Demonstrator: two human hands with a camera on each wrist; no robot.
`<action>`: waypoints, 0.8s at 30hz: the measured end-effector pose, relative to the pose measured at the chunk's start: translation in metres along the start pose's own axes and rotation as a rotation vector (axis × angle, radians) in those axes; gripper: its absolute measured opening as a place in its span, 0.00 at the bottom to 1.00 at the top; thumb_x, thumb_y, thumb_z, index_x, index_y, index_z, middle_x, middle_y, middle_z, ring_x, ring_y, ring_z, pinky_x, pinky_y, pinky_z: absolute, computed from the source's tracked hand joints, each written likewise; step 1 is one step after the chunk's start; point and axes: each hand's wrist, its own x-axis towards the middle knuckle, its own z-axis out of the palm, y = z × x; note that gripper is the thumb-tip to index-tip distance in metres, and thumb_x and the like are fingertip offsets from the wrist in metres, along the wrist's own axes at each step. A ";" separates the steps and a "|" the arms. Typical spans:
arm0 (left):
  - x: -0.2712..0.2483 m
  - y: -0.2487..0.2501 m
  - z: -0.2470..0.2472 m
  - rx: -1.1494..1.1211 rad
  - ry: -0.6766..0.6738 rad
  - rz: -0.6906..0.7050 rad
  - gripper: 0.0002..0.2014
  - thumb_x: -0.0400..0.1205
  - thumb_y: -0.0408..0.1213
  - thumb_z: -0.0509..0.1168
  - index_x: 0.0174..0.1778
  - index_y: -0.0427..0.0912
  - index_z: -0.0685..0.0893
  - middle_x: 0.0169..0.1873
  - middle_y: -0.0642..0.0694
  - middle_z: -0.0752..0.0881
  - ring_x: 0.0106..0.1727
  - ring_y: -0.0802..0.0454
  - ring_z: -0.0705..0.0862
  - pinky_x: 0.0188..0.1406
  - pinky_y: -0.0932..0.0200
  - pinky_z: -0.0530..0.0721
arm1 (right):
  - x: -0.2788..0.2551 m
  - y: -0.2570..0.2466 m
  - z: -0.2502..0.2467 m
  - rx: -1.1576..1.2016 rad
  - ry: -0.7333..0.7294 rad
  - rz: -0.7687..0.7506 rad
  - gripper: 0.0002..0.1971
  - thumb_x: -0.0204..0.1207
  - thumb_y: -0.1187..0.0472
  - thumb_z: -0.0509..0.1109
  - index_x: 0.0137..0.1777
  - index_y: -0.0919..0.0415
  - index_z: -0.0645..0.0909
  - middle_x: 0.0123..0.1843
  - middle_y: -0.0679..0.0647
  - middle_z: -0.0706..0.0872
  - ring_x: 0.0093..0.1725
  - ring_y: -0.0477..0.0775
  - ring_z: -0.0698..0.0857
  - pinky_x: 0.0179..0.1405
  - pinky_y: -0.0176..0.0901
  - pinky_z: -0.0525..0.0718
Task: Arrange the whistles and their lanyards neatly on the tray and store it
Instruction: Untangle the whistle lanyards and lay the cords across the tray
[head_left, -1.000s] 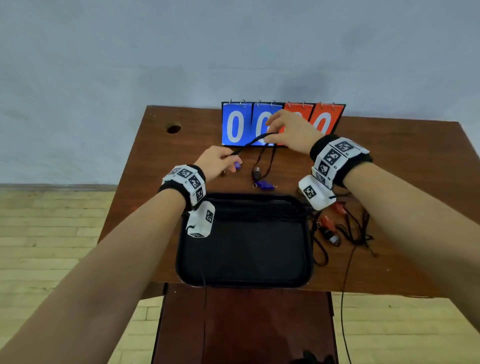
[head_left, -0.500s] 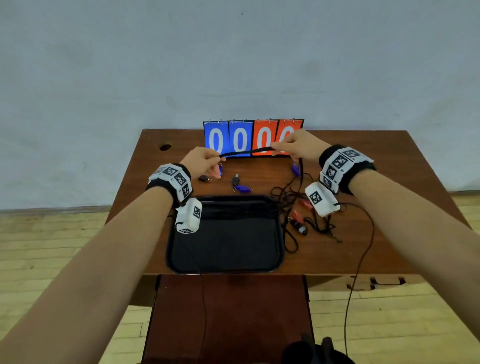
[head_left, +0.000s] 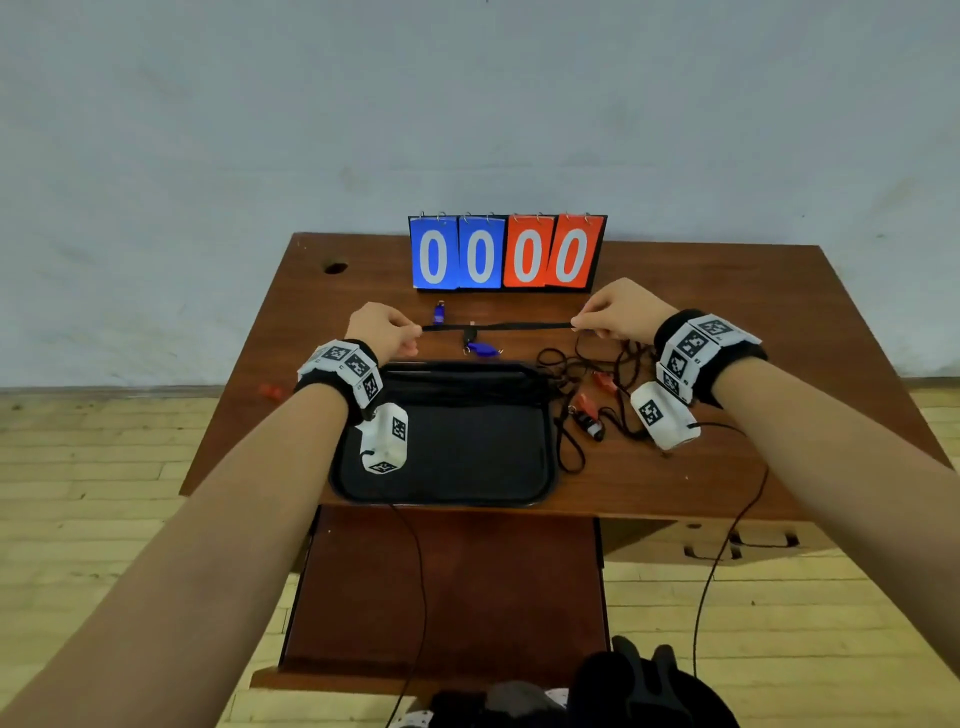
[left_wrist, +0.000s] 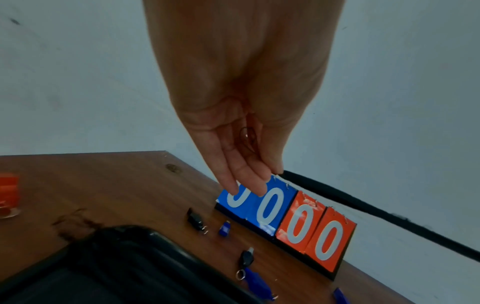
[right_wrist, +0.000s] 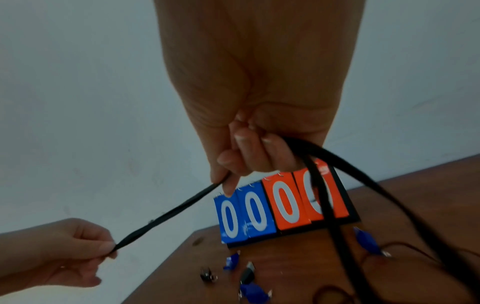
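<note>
In the head view the left hand (head_left: 382, 328) hides the end of the lanyard (head_left: 498, 327) it pinches. The tangle of cords (head_left: 587, 364) beside the tray (head_left: 545, 457) is too fine to separate. The right wrist view cuts the lanyard off at its lower edge.

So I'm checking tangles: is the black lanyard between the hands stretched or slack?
Stretched: the black lanyard runs straight from the left hand to the right hand, each pinching it.

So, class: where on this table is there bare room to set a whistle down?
Bare wood lies left of the tray, around the hole, and right of the scoreboard. Crowded: the tangled lanyards right of the tray.
</note>
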 end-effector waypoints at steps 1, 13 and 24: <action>-0.002 -0.007 -0.002 0.005 0.011 -0.018 0.05 0.78 0.34 0.71 0.42 0.35 0.86 0.34 0.42 0.88 0.35 0.53 0.88 0.40 0.64 0.88 | 0.001 0.004 0.004 0.001 -0.002 0.015 0.11 0.78 0.56 0.69 0.36 0.58 0.86 0.27 0.51 0.80 0.25 0.46 0.73 0.30 0.35 0.72; 0.006 -0.106 -0.025 0.288 0.037 -0.202 0.07 0.80 0.37 0.68 0.38 0.39 0.87 0.35 0.41 0.88 0.41 0.47 0.87 0.48 0.53 0.87 | 0.030 0.047 0.079 0.019 -0.144 0.203 0.09 0.80 0.66 0.65 0.52 0.69 0.86 0.31 0.55 0.85 0.21 0.41 0.80 0.25 0.29 0.79; 0.024 -0.162 -0.041 0.489 0.001 -0.265 0.08 0.81 0.39 0.65 0.38 0.43 0.84 0.40 0.38 0.86 0.40 0.40 0.83 0.42 0.53 0.81 | 0.059 0.071 0.138 -0.007 -0.090 0.333 0.07 0.77 0.61 0.71 0.45 0.64 0.88 0.30 0.52 0.84 0.28 0.47 0.79 0.24 0.33 0.76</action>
